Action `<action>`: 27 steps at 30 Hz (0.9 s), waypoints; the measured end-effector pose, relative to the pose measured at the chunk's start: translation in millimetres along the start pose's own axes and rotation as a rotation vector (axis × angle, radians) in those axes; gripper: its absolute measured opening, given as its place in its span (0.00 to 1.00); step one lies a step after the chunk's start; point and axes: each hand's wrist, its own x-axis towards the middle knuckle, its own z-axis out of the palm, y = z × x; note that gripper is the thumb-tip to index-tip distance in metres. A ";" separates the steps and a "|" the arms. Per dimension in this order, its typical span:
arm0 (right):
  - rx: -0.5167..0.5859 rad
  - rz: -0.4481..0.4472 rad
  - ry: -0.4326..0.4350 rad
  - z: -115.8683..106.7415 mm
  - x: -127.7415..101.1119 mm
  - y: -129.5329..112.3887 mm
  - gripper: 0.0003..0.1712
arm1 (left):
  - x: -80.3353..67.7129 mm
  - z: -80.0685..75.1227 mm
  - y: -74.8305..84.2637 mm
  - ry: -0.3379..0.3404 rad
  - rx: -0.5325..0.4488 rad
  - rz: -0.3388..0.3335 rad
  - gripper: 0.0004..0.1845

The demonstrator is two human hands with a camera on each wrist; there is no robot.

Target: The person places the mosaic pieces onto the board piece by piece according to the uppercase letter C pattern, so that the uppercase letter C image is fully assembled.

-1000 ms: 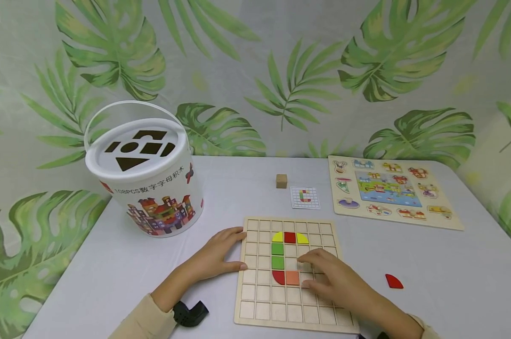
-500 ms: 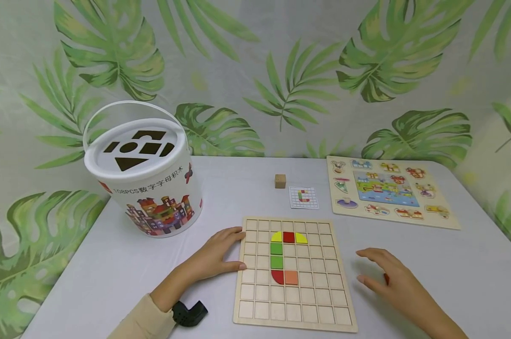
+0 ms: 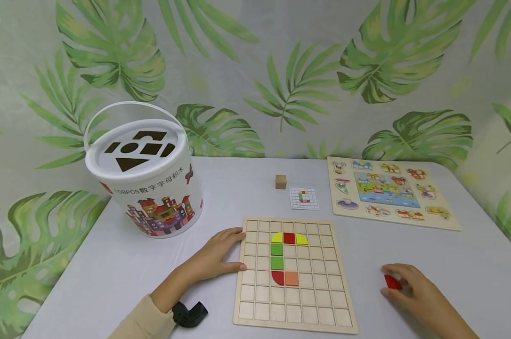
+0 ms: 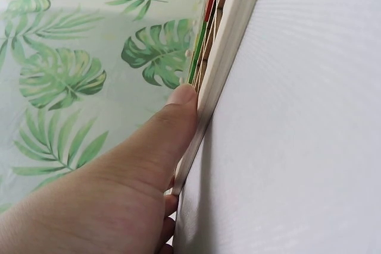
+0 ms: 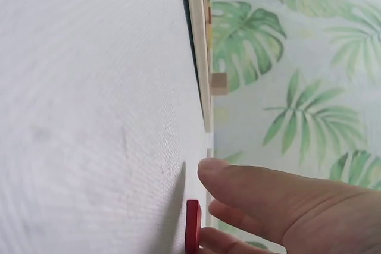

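A square wooden grid board (image 3: 295,318) lies in front of me. Set in its cells in a C-like shape are two yellow quarter-circles (image 3: 277,238), a red square (image 3: 289,238), two green squares (image 3: 277,263), a red quarter-circle (image 3: 278,278) and an orange square (image 3: 291,278). My left hand (image 3: 214,254) rests against the board's left edge, thumb and fingertips touching the rim. To the right of the board, my right hand (image 3: 418,292) is around a loose red quarter-circle piece (image 3: 393,282) on the table. In the right wrist view its thumb stands apart from this piece (image 5: 192,227).
Behind the board lie a small pattern card (image 3: 304,198) and a wooden cube (image 3: 280,182). A picture peg puzzle (image 3: 395,212) is at the back right. At left stands a white lidded bucket (image 3: 147,188). A black curved object (image 3: 190,314) lies by my left wrist.
My right hand has moved off the board to the right and down around the loose red quarter-circle. My left hand has stayed at the board's edge.
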 end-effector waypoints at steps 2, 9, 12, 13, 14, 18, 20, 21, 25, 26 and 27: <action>0.018 0.038 -0.053 -0.8 -1.2 -1.2 0.25 | 0.0 0.1 0.0 0.000 0.001 0.001 0.42; 0.119 -0.131 -0.091 -0.4 -3.8 2.7 0.24 | 0.3 0.2 0.0 0.001 0.006 0.006 0.42; 0.142 -0.251 -0.085 0.0 -2.1 7.5 0.26 | 0.1 0.2 -0.1 0.001 0.008 0.004 0.42; 0.144 -0.275 -0.086 0.3 -1.0 8.8 0.26 | 0.0 0.4 -0.3 0.001 0.009 0.003 0.42; 0.138 -0.286 -0.089 0.5 0.3 9.6 0.26 | -0.1 0.5 -0.5 0.001 0.010 0.002 0.42; 0.089 -0.256 -0.116 0.5 5.2 8.0 0.22 | -0.4 1.1 -1.1 0.002 0.004 0.001 0.42; 0.054 -0.231 -0.131 0.8 7.7 5.0 0.19 | -0.6 1.3 -1.3 0.001 0.002 -0.001 0.42; 0.044 -0.225 -0.133 0.9 8.9 3.2 0.18 | -0.5 1.5 -1.4 0.001 0.001 0.000 0.42; 0.039 -0.244 -0.125 1.5 13.9 -5.1 0.16 | -0.2 1.1 -1.1 0.000 0.002 -0.001 0.42; 0.040 -0.267 -0.109 2.0 15.4 -7.5 0.16 | -0.1 0.9 -1.0 0.001 0.002 0.000 0.42; 0.044 -0.289 -0.094 2.3 17.0 -10.5 0.17 | -0.1 0.7 -0.9 0.001 0.001 -0.001 0.42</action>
